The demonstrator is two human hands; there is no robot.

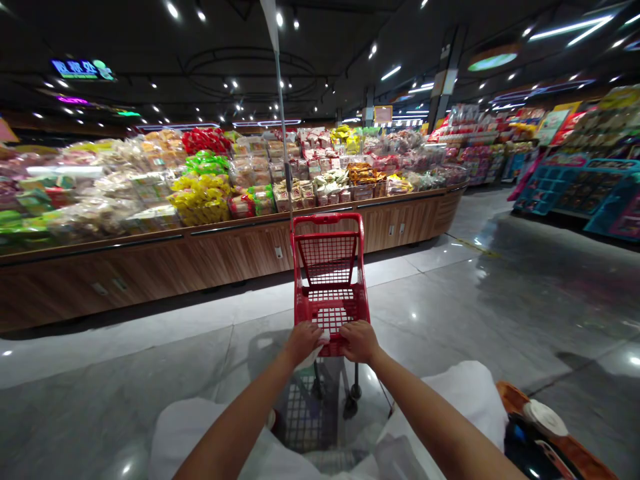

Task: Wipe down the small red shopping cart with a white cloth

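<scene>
A red plastic shopping cart stands in front of me, its grid basket holding nothing that I can see. My left hand is closed over the left part of the cart's near handle. Beneath its fingers a crumpled white tissue-like piece sticks out. On the right part of the same handle, my right hand is wrapped with bent fingers. Both forearms reach forward from the bottom of the view. The handle itself is largely hidden by the hands.
A long wood-panelled display counter runs across ahead, heaped with packaged snacks. Blue display racks stand at the right. Grey shiny floor lies around the cart. An orange-brown object with a dark surface is at the lower right.
</scene>
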